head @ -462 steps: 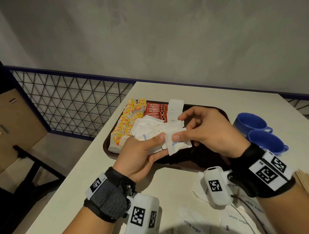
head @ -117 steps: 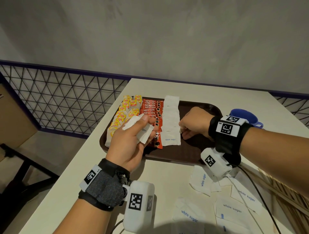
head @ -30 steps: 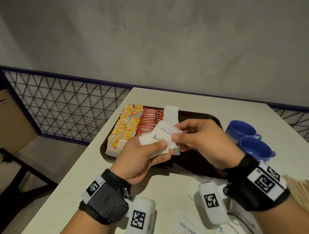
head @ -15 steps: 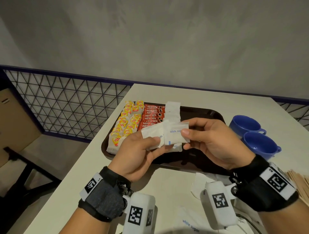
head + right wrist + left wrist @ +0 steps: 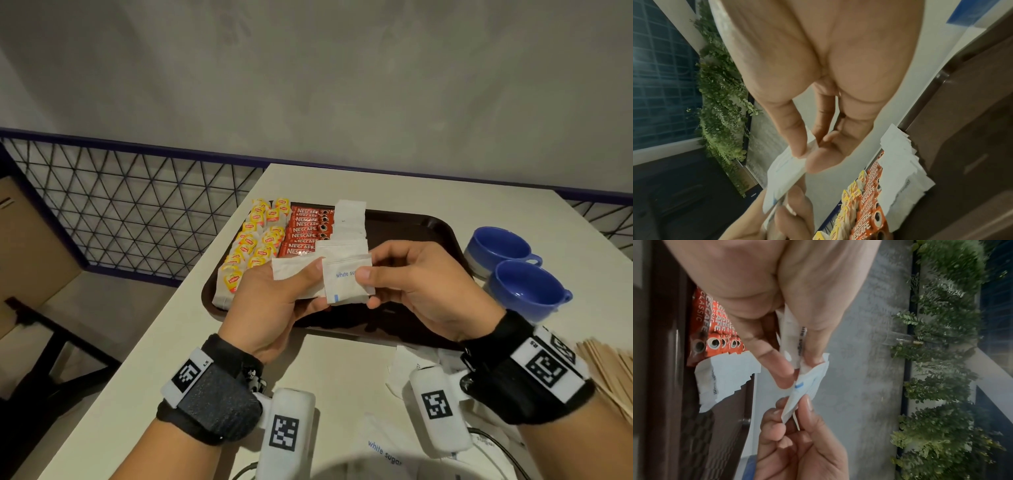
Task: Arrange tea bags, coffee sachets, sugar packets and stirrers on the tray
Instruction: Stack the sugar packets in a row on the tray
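Nearest, loose white paper sugar packets printed "white sugar" (image 5: 385, 454) lie on the cream table (image 5: 342, 370), with pale wooden stirrers (image 5: 609, 370) at the right edge. Above the tray's near rim, the left hand (image 5: 270, 305) clasps a small stack of white packets (image 5: 294, 270), perhaps two or three. The right hand (image 5: 421, 291) pinches one flat white sugar packet (image 5: 346, 281) by its right end, long axis running left to right, blue print facing up. Beyond, on the dark brown plastic tray (image 5: 411, 226), lie rows of yellow-tagged tea bags (image 5: 253, 246), red coffee sachets (image 5: 305, 229) and white sugar packets (image 5: 349, 216), running near to far. Two blue ceramic cups (image 5: 513, 270) stand right.
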A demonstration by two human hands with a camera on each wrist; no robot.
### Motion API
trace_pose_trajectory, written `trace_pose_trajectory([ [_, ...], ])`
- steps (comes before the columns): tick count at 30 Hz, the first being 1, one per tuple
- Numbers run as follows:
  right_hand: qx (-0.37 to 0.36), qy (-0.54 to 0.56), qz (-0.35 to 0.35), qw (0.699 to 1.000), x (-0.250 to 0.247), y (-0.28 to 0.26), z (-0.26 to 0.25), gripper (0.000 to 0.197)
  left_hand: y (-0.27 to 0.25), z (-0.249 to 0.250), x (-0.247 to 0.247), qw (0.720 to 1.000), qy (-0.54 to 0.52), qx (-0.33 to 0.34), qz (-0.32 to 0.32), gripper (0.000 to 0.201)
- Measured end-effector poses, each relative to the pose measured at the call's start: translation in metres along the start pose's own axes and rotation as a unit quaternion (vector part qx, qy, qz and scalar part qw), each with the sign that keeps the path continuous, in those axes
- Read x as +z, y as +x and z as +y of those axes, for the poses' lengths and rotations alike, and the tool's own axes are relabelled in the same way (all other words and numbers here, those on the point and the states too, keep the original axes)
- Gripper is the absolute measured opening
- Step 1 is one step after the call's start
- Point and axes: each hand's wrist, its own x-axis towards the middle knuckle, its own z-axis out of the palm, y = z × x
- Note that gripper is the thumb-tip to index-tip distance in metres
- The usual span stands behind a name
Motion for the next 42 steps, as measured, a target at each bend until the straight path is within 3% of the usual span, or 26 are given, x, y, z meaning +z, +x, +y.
trace_pose_trajectory([
  [6, -0.013, -0.002, 0.028, 1.0, 0.001, 0.0, 0.001, 0.021, 0.003, 0.001, 0.003, 0.999, -0.047, -0.008, -0.008, 0.038],
  [9, -0.014, -0.011, 0.034, 0.999, 0.002, 0.0, 0.002, 0.021, 0.004, -0.002, 0.0, 1.0, -0.01, 0.009, -0.018, 0.043],
  [15, -0.006, -0.077, 0.054, 0.996, -0.007, -0.001, 0.005, 0.006, 0.004, -0.002, 0.001, 0.999, -0.017, 0.002, 0.027, 0.027],
  [18, 0.019, -0.135, 0.08, 0.987, -0.02, 0.006, 0.004, 0.002, 0.005, 0.004, 0.001, 0.995, -0.069, -0.013, 0.074, 0.017],
  [22, 0.087, -0.26, 0.056, 0.96, -0.027, 0.016, 0.013, 0.008, 0.005, 0.011, 0.001, 0.984, -0.142, -0.01, 0.106, 0.022],
  [25, 0.117, -0.284, 0.056, 0.95, -0.025, 0.024, 0.023, 0.005, 0.002, 0.014, 0.002, 0.981, -0.156, -0.011, 0.11, 0.021],
  [31, 0.153, -0.283, 0.047, 0.946, -0.015, 0.034, 0.028, 0.03, 0.002, 0.014, 0.003, 0.979, -0.169, -0.016, 0.114, 0.024],
  [37, 0.163, -0.3, 0.045, 0.939, -0.005, 0.034, 0.022, 0.038, 0.003, 0.013, 0.002, 0.978, -0.174, -0.022, 0.113, 0.024],
  [42, 0.162, -0.314, 0.048, 0.934, -0.007, 0.031, 0.018, 0.045, 0.003, 0.011, 0.003, 0.975, -0.201, -0.027, 0.088, 0.04],
])
